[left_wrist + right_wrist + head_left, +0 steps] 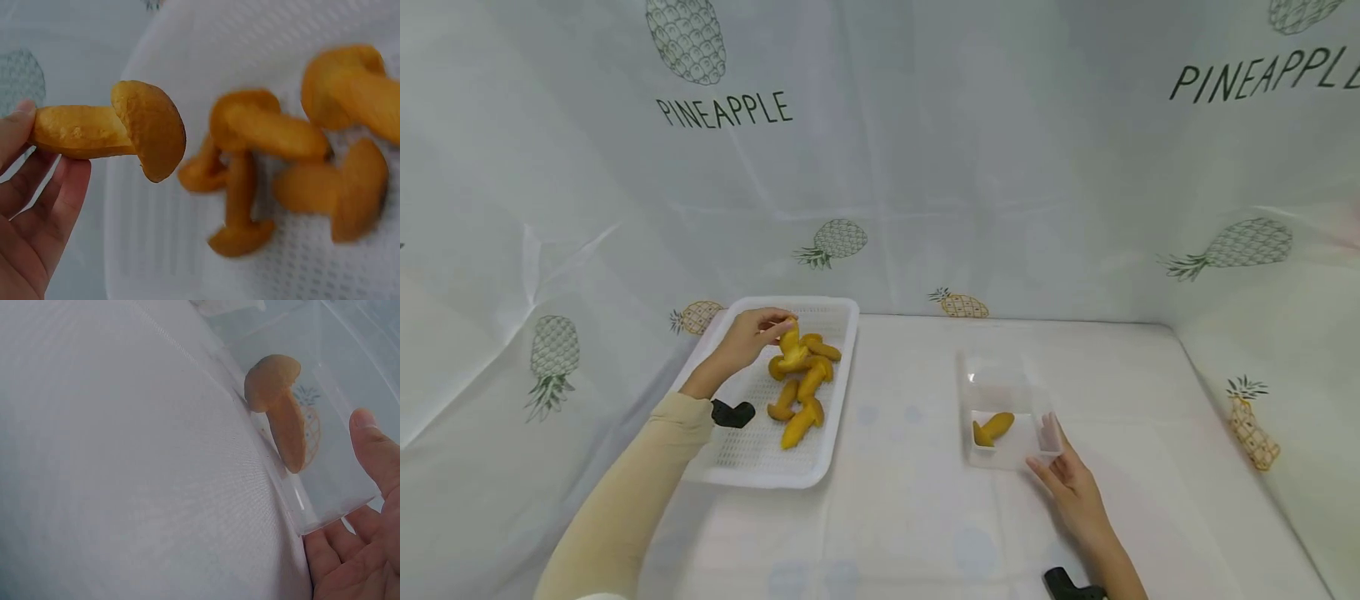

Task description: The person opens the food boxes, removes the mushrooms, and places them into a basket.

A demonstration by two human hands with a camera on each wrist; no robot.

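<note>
My left hand (747,340) pinches a yellow-brown mushroom (87,131) by the end of its stem, above the white perforated basket (842,400). In the left wrist view its cap points away from the fingers. Several more mushrooms (802,422) lie in a loose cluster inside the basket. On the right, my right hand (1072,487) grips the side of a clear plastic box (1022,446), thumb at one wall and fingers outside. A single mushroom (284,419) lies in that box.
A clear lid (996,367) extends from the box's far side. White cloth covers the table (910,500) between basket and box. Behind rises a pineapple-print sheet (910,167). Black straps (733,414) sit at the wrists.
</note>
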